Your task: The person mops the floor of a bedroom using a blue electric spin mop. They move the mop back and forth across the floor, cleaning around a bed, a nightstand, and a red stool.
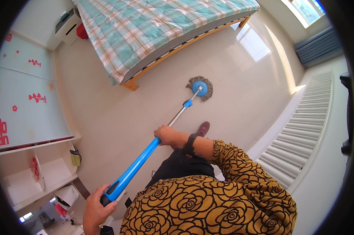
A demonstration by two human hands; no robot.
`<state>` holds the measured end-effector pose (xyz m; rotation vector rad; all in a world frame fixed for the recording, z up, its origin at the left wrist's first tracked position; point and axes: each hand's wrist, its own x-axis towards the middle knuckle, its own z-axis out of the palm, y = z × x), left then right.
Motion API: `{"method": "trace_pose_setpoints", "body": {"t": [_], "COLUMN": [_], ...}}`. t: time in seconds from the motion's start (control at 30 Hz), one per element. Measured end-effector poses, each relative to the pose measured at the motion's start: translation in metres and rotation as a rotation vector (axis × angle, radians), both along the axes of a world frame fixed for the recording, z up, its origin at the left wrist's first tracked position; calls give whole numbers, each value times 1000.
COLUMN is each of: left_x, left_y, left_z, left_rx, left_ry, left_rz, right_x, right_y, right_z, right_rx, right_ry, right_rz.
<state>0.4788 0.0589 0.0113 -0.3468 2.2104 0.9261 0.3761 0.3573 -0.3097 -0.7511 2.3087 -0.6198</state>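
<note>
A spin mop with a blue and metal handle [140,158] slants across the view. My left hand [97,205] grips the black end of the handle at the lower left. Farther down the pole, my right hand [166,135] is wrapped around it where the blue grip meets the metal tube. The round blue mop head [200,88] rests on the tiled floor [135,111], its grey-brown strands spread mostly to the top and right. A black strap is around my right wrist.
A bed with a plaid cover [135,35] and wooden frame stands ahead. At right are a white radiator [297,117] and a grey curtain [318,45]. Open shelves [56,167] and frosted panels [24,85] line the left, with a small cabinet [69,28] beyond.
</note>
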Motion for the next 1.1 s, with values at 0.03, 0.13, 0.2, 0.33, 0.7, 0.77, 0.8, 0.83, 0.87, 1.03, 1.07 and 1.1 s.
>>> {"method": "trace_pose_setpoints", "body": {"t": [0.03,0.13,0.2,0.33,0.7,0.77,0.8,0.83,0.87,1.03,1.07,1.1], "left_x": [-1,-5,-6,-5,-44,-61,-67,-72,-73,-76,-74,-74], "left_y": [0,1,1,5,75,90,99,108,114,112,105,97], "left_z": [0,1,1,-4,-88,-102,-109,-114,-117,-114,-114,-113], "left_rx": [4,2,1,23,198,223,233,243,256,232,227,237], "left_ry": [-18,-7,15,38,30,45,40,36,56,36,12,5], "left_rz": [13,11,-3,-26,-197,-256,-280,-303,-311,-432,-431,-444], "right_x": [0,-1,-1,0,-25,-30,-34,-34,-33,-9,-2,4], "right_y": [0,-1,-1,8,112,131,141,150,157,162,155,147], "right_z": [-1,-4,-7,-13,-36,-37,-36,-35,-34,-31,-31,-30], "right_rx": [3,-25,-47,-58,168,187,223,232,251,181,165,156], "right_ry": [-7,13,25,75,209,263,277,291,283,248,239,230], "right_rz": [-9,-37,-34,-49,-211,-260,-279,-300,-327,-415,-427,-407]}}
